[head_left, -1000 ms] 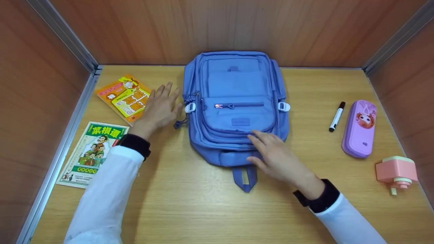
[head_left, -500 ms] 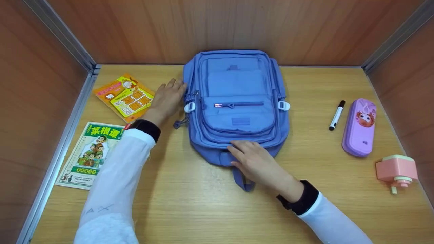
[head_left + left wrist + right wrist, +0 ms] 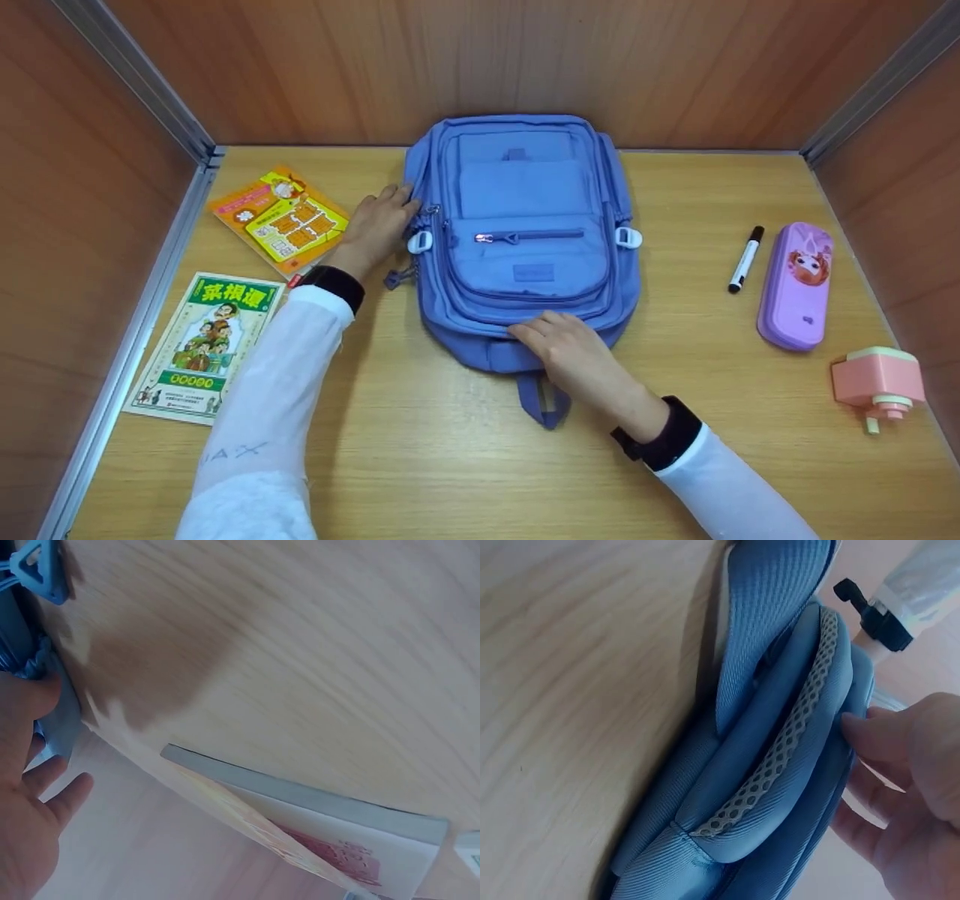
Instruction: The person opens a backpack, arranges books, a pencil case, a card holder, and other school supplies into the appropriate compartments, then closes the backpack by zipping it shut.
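A blue backpack (image 3: 525, 187) lies on the table, front panel up, its handle loop (image 3: 531, 397) toward the person. My left hand (image 3: 375, 229) is at its left side, by the side pocket; in the left wrist view the thumb lies at the pocket (image 3: 60, 716) and the fingers are spread. My right hand (image 3: 570, 349) pinches the near edge of the bag, beside the handle loop. In the right wrist view its thumb (image 3: 870, 736) presses at the bag's edge, above a mesh-trimmed strap (image 3: 772, 765), with fingertips partly hidden behind the edge.
An orange booklet (image 3: 262, 202) and a green-and-white book (image 3: 202, 337) lie at left. To the right are a black-capped marker (image 3: 745, 259), a purple pencil case (image 3: 787, 300) and a pink pencil sharpener (image 3: 874, 379). Wooden walls (image 3: 600, 67) enclose the back and sides.
My left hand has moved right, from beside the orange booklet to the backpack's side. My right hand has shifted left along the near edge, and its fingers have curled onto it.
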`<state>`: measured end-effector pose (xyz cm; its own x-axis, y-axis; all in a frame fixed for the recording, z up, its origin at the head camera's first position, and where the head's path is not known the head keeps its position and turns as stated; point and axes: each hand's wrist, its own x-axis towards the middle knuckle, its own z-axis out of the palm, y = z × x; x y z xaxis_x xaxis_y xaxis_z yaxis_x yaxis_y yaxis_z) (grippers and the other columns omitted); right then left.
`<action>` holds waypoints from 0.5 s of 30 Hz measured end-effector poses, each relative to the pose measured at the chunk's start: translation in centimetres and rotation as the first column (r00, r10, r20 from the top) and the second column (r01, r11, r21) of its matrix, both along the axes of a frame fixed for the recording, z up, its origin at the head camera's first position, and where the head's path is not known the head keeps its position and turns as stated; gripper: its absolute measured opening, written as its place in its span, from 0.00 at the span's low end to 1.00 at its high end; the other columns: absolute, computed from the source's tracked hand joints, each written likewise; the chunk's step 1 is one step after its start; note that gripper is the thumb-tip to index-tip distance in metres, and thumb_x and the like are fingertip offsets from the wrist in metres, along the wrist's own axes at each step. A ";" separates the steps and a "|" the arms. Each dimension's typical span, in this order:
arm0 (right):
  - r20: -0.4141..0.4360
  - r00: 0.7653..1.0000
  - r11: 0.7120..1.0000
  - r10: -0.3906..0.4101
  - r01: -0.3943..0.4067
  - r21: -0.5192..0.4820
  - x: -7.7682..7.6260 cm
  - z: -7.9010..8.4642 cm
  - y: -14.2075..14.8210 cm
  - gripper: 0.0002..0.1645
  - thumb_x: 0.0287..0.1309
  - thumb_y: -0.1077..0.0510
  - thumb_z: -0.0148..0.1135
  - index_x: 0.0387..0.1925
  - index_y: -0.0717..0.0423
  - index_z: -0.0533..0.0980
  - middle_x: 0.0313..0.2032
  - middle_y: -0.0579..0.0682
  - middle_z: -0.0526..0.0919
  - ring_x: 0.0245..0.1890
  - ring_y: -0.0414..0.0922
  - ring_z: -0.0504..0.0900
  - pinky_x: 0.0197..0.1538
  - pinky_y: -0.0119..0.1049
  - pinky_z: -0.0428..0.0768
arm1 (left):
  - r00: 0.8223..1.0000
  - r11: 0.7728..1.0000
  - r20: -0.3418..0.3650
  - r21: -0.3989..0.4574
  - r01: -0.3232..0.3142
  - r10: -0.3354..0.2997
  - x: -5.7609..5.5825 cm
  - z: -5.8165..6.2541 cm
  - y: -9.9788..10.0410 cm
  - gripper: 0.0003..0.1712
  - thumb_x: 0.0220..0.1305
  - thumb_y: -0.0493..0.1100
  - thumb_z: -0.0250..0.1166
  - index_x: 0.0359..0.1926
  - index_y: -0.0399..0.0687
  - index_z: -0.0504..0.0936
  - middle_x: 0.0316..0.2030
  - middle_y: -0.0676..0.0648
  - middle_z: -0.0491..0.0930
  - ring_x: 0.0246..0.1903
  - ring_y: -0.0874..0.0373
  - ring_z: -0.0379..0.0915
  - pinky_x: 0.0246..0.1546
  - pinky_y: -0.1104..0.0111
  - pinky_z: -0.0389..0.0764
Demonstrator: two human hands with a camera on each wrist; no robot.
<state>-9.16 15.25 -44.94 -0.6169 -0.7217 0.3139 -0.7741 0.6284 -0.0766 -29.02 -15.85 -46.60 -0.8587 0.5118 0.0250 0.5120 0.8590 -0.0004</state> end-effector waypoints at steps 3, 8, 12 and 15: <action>0.005 1.000 1.000 -0.005 0.005 -0.008 -0.1 0.0 0.3 0.23 0.54 0.73 0.53 0.51 0.57 0.77 0.45 0.49 0.82 0.45 0.45 0.78 0.47 0.38 0.78 | 0.999 1.000 -0.028 0.013 0.017 -0.016 0.2 -0.1 -0.2 0.32 0.58 0.32 0.64 0.65 0.41 0.68 0.69 0.37 0.56 0.66 0.40 0.52 0.57 0.44 0.66; 0.051 0.999 0.998 0.001 0.002 -0.062 -0.4 0.0 1.0 0.19 0.57 0.71 0.54 0.48 0.55 0.78 0.44 0.48 0.83 0.45 0.44 0.78 0.48 0.37 0.77 | 0.995 0.998 -0.082 0.003 0.056 -0.056 1.0 0.1 -0.6 0.30 0.55 0.31 0.64 0.61 0.38 0.72 0.67 0.37 0.58 0.65 0.40 0.55 0.53 0.46 0.71; 0.081 0.997 0.993 0.014 -0.005 -0.115 -0.5 0.2 1.9 0.18 0.57 0.71 0.54 0.47 0.55 0.79 0.43 0.47 0.83 0.45 0.43 0.79 0.50 0.36 0.76 | 0.994 0.997 -0.069 -0.010 0.079 -0.079 1.9 0.3 -0.8 0.29 0.55 0.34 0.66 0.59 0.38 0.73 0.68 0.38 0.57 0.66 0.39 0.54 0.55 0.45 0.69; 0.109 0.994 0.991 0.021 -0.006 -0.137 -0.5 0.3 2.6 0.18 0.57 0.72 0.54 0.47 0.56 0.79 0.43 0.47 0.82 0.46 0.44 0.78 0.51 0.37 0.76 | 0.995 0.996 -0.048 -0.020 0.088 -0.089 2.6 0.4 -1.0 0.28 0.57 0.37 0.66 0.59 0.38 0.72 0.69 0.38 0.57 0.67 0.39 0.52 0.57 0.43 0.66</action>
